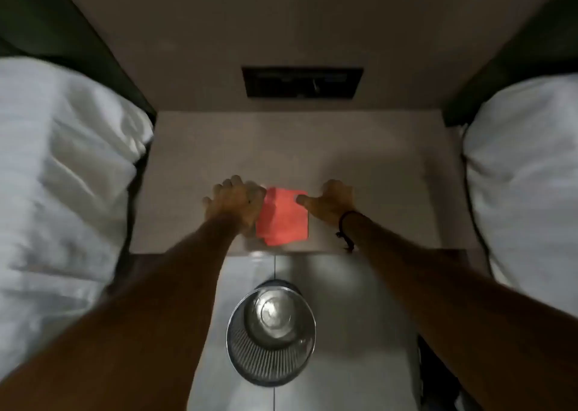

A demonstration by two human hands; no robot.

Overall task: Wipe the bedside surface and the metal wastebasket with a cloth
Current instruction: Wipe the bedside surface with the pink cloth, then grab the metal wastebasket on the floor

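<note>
A folded orange-red cloth [283,218] lies near the front edge of the pale bedside surface [375,160]. My left hand [236,202] rests at the cloth's left edge with its fingers curled on it. On the other side, my right hand [330,202] touches the cloth's upper right corner with the thumb, fingers curled on the surface. The round metal wastebasket [271,332] stands on the tiled floor below the surface's front edge, between my forearms, and looks empty.
White bedding [62,191] presses against the surface on the left, and more bedding [525,176] on the right. A dark rectangular panel [301,82] sits in the wall behind. Light floor tiles [359,332] surround the basket.
</note>
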